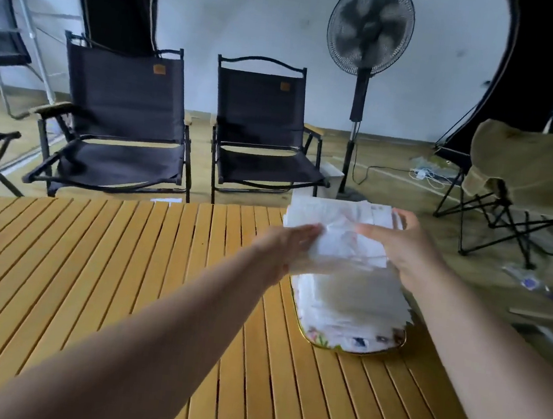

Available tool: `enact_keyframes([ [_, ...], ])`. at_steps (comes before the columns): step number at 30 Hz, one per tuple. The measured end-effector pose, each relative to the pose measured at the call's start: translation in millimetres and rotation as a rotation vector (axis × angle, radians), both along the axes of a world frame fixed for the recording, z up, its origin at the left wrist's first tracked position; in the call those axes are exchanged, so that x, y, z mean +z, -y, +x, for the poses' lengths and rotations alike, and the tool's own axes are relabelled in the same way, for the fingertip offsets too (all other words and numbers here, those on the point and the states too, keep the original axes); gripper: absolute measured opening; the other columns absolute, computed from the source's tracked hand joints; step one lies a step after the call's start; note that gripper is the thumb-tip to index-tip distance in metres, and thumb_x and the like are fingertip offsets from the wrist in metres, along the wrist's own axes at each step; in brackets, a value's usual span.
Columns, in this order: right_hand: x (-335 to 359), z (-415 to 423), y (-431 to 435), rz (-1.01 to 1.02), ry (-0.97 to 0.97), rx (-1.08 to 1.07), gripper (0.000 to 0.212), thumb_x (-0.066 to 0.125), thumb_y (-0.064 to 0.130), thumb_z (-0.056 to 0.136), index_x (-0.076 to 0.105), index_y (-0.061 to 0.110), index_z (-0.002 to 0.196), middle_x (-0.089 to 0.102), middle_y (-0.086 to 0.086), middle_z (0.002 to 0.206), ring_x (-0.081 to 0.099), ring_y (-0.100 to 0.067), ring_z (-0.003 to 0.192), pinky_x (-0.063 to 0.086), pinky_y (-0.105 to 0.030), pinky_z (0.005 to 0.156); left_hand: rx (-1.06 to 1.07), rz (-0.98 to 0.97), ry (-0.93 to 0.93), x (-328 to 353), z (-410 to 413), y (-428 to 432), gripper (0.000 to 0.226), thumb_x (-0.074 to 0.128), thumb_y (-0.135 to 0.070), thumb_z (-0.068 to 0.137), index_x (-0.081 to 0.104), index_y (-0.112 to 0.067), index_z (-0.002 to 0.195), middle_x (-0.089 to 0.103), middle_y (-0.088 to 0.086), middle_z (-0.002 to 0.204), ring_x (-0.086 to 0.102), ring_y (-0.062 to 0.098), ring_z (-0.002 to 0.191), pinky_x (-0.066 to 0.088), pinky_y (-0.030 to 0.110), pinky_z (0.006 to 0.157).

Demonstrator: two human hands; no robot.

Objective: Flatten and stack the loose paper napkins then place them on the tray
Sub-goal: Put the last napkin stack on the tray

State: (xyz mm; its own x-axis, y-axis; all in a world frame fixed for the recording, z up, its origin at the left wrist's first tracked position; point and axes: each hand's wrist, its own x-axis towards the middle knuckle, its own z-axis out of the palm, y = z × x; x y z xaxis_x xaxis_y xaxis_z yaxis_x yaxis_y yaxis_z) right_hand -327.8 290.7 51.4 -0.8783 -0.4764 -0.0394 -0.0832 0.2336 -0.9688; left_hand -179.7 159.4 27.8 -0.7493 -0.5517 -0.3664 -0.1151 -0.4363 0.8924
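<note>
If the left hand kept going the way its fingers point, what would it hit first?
The held napkins, which the left hand touches now; beyond them, probably the right hand.

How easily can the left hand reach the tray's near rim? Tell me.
Probably yes: only bare table lies between left hand and tray rim, though it is busy with the held napkins.

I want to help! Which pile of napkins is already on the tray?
The lower pile, lying on the gold-rimmed tray. The other pile is held above it between the left hand and right hand.
</note>
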Motion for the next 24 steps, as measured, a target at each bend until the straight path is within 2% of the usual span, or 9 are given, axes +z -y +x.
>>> enact_keyframes([
  [3, -21, -44, 3, 0.055, 0.014, -0.009, 0.078, 0.094, 0.025, 0.067, 0.054, 0.015, 0.132, 0.067, -0.007, 0.122, 0.069, -0.028, 0.102, 0.059, -0.045, 0.084, 0.021, -0.049, 0.026, -12, -51, 7, 0.040, 0.072, -0.022, 0.090, 0.063, -0.002, 0.123, 0.068, 0.014, 0.122, 0.066, 0.024, 0.086, 0.056, 0.030, 0.073],
  [6, -51, -67, 4, 0.209, -0.007, 0.024, 0.066, 0.091, 0.031, 0.071, 0.058, 0.008, 0.124, 0.065, -0.004, 0.121, 0.066, -0.025, 0.101, 0.055, -0.040, 0.085, 0.043, -0.108, 0.226, -43, -83, 13, 0.069, 0.086, -0.044, 0.067, 0.065, -0.008, 0.122, 0.067, 0.011, 0.120, 0.066, 0.023, 0.087, 0.057, 0.029, 0.076],
  [8, -69, -73, 2, 0.363, 0.060, 0.018, 0.079, 0.086, 0.053, 0.070, 0.055, 0.008, 0.126, 0.059, -0.006, 0.130, 0.059, -0.026, 0.108, 0.047, -0.037, 0.089, 0.114, -0.155, 0.405, -62, -91, 19, 0.103, 0.084, -0.065, 0.030, 0.064, -0.013, 0.117, 0.064, 0.010, 0.120, 0.067, 0.029, 0.095, 0.059, 0.038, 0.081],
  [9, -79, -76, 1, 0.396, 0.139, 0.033, 0.093, 0.084, 0.066, 0.064, 0.055, 0.010, 0.133, 0.058, -0.007, 0.132, 0.059, -0.027, 0.110, 0.047, -0.037, 0.087, 0.157, -0.151, 0.450, -66, -93, 21, 0.110, 0.084, -0.067, 0.029, 0.058, -0.012, 0.122, 0.061, 0.014, 0.122, 0.065, 0.033, 0.101, 0.057, 0.041, 0.083],
  [12, -95, -78, 3, 0.362, 0.266, 0.090, 0.093, 0.077, 0.081, 0.054, 0.064, 0.027, 0.129, 0.065, 0.003, 0.117, 0.062, -0.020, 0.093, 0.051, -0.034, 0.077, 0.126, -0.161, 0.424, -68, -94, 19, 0.101, 0.084, -0.050, 0.072, 0.031, -0.005, 0.146, 0.050, 0.024, 0.138, 0.054, 0.039, 0.122, 0.047, 0.047, 0.099],
  [14, -95, -72, 4, 0.316, 0.279, 0.105, 0.070, 0.076, 0.072, 0.068, 0.069, 0.026, 0.120, 0.069, 0.004, 0.103, 0.064, -0.016, 0.084, 0.051, -0.030, 0.068, 0.135, -0.176, 0.383, -69, -91, 19, 0.086, 0.078, -0.043, 0.082, 0.031, -0.004, 0.142, 0.063, 0.016, 0.102, 0.062, 0.025, 0.088, 0.050, 0.038, 0.080],
  [16, -94, -60, 7, 0.281, 0.297, 0.098, 0.053, 0.077, 0.063, 0.075, 0.071, 0.024, 0.112, 0.072, 0.001, 0.096, 0.067, -0.018, 0.083, 0.049, -0.030, 0.064, 0.150, -0.188, 0.403, -71, -80, 23, 0.084, 0.079, -0.048, 0.079, 0.040, -0.003, 0.138, 0.056, 0.005, 0.076, 0.050, 0.016, 0.066, 0.044, 0.032, 0.064],
  [20, -105, -26, 28, 0.261, 0.356, 0.119, 0.065, 0.081, 0.067, 0.065, 0.073, 0.023, 0.112, 0.079, -0.003, 0.090, 0.076, -0.025, 0.083, 0.060, -0.038, 0.080, 0.171, -0.202, 0.376, -81, -38, 44, 0.096, 0.083, -0.059, 0.068, 0.046, -0.004, 0.137, 0.064, 0.009, 0.096, 0.057, 0.020, 0.079, 0.038, 0.030, 0.056],
  [24, -113, 35, 75, 0.292, 0.419, 0.179, 0.102, 0.078, 0.081, 0.038, 0.065, 0.027, 0.123, 0.075, -0.003, 0.103, 0.073, -0.029, 0.089, 0.059, -0.044, 0.077, 0.242, -0.237, 0.375, -82, 39, 75, 0.100, 0.082, -0.060, 0.068, 0.037, -0.008, 0.141, 0.055, 0.014, 0.121, 0.055, 0.028, 0.100, 0.045, 0.036, 0.072],
])
